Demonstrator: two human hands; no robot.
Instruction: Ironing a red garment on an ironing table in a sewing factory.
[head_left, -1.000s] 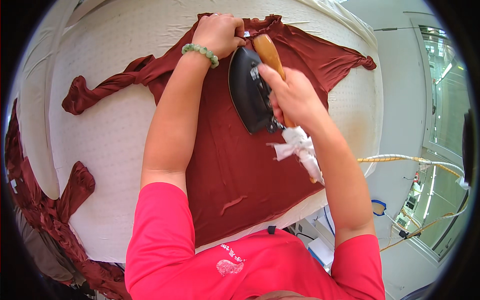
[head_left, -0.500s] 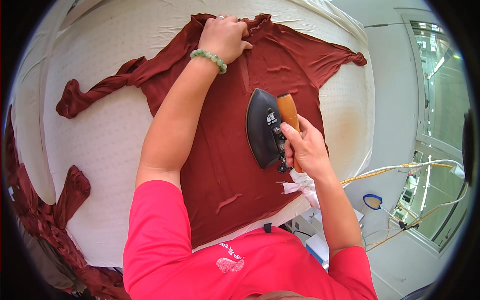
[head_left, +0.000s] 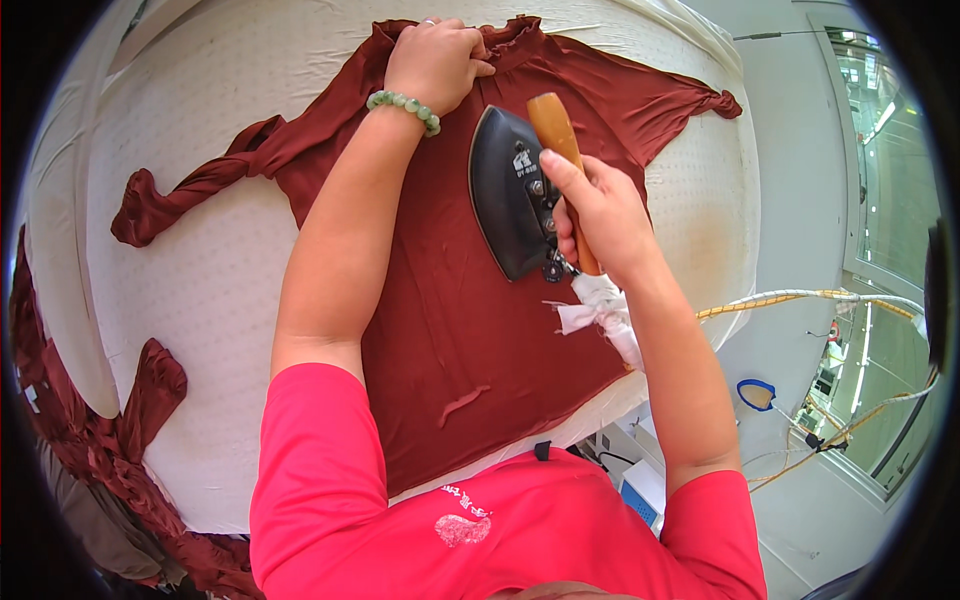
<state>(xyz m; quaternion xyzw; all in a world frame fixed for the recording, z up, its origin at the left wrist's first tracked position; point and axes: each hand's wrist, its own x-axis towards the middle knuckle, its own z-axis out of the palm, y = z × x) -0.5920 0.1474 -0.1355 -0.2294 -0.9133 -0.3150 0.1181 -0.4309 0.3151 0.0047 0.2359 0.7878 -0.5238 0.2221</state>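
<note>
A dark red long-sleeved blouse [head_left: 480, 370] lies spread out, its gathered neckline at the far side and its hem nearest me. My left hand [head_left: 432, 65], with a green bead bracelet on the wrist, grips the neckline; its fingertips are partly hidden. In my right hand [head_left: 612, 220] is the wooden handle of a black steam iron [head_left: 505, 190]. The iron's tip points away from me, over the upper middle of the blouse, just below the neckline. White cloth [head_left: 605, 315] is wrapped round the hose end behind the handle.
The blouse lies on a padded white ironing table [head_left: 220, 300]. More dark red garments [head_left: 90, 440] hang over its left edge. A white and yellow hose [head_left: 780, 297] runs right from the iron. A blue-rimmed object [head_left: 756, 394] and glass panels [head_left: 890, 250] are beyond the table.
The iron has moved away from me and slightly left, up toward the neckline, with my right hand on it. My left hand has shifted slightly left and away, still at the neckline.
</note>
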